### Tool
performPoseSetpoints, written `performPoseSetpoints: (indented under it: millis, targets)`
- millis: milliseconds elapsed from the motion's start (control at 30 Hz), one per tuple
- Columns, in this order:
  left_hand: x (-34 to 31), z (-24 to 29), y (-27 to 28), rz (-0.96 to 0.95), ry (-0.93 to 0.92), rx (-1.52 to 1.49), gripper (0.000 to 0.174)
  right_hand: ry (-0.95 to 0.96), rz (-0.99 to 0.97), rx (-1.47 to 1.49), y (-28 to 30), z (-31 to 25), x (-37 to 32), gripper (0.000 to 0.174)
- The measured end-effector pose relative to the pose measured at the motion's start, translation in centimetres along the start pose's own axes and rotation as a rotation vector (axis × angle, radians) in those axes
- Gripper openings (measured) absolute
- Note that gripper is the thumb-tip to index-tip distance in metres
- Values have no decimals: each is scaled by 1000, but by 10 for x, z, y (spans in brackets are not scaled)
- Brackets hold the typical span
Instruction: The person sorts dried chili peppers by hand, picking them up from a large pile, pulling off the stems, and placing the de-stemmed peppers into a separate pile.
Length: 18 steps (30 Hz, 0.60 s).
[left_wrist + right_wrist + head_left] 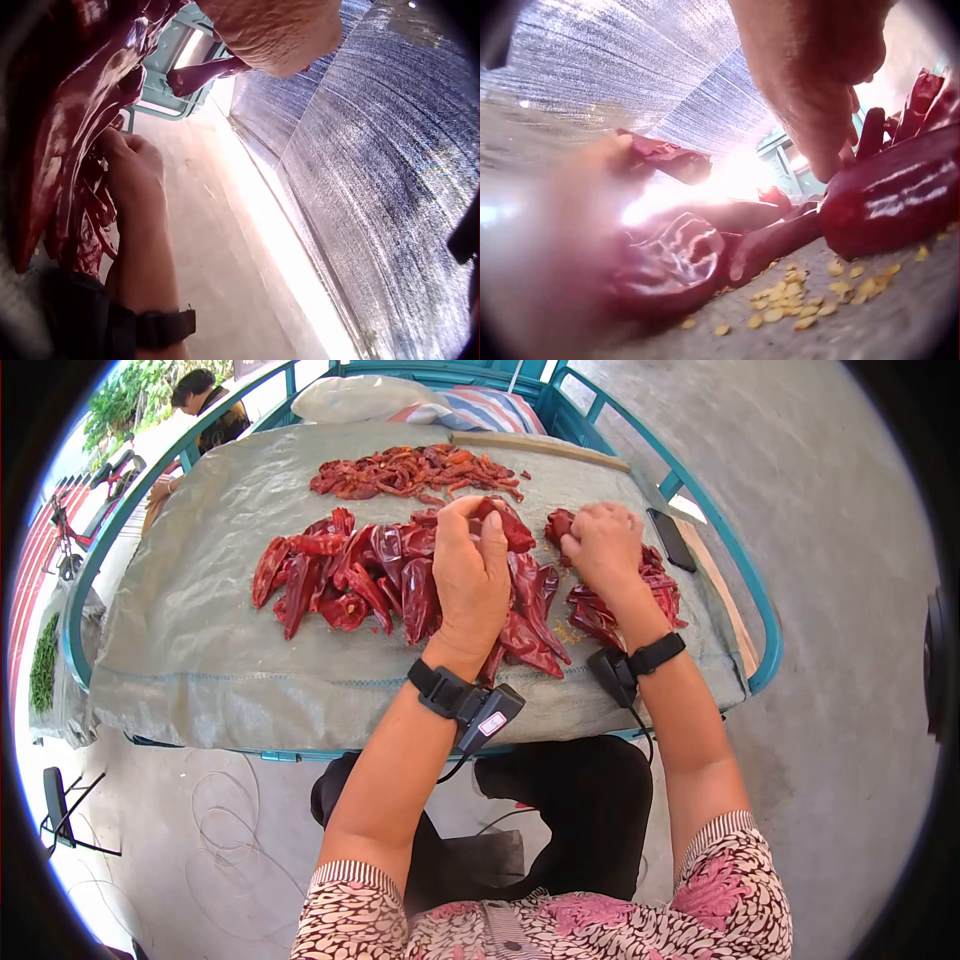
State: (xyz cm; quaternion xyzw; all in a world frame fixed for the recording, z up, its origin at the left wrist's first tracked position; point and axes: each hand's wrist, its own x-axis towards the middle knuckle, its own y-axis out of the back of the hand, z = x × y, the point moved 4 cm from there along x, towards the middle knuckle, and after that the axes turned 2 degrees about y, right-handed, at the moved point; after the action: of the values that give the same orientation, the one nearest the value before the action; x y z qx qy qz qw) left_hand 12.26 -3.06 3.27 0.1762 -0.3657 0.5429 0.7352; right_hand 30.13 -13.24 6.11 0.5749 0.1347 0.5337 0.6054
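My left hand point(472, 575) is raised over the large heap of dried red peppers point(375, 575), gripping a red pepper point(515, 530) between thumb and fingers. In the left wrist view, this pepper point(201, 73) sticks out below the left hand point(277, 30). My right hand point(605, 548), with bent fingers, is over a smaller pile point(660, 595) on the right. In the right wrist view, the right hand point(817, 82) points down, a fingertip beside a glossy pepper point(892, 199); whether it pinches anything is hidden.
Shredded-looking red peppers point(410, 470) lie farther back on the woven sheet point(200, 650). A phone point(672, 540) is right of the small pile. Yellow seeds point(787, 300) are scattered between the piles. Teal rails point(750, 600) edge the cart; a person point(222, 422) is at the back left.
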Motion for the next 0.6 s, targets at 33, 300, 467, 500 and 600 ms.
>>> performPoseSetpoints:
  millis: [33,300,467,500,600]
  targets:
    - [0,1,0,3,-11,0,18,-44,44,-4,4,3,-1,34]
    - [-2,-3,-5,-77,16,35,20,36,112,1081,62,-40,-20,34]
    - [-6,-9,-11,-169,181,-161,24,94,134,724,54,-26,-26,36]
    - [-3,0,-9,-206,72,32,26,0,126,590,58,-16,-27,37]
    - [-3,19,-8,-308,-190,496,37,-134,222,282,52,5,-35,38]
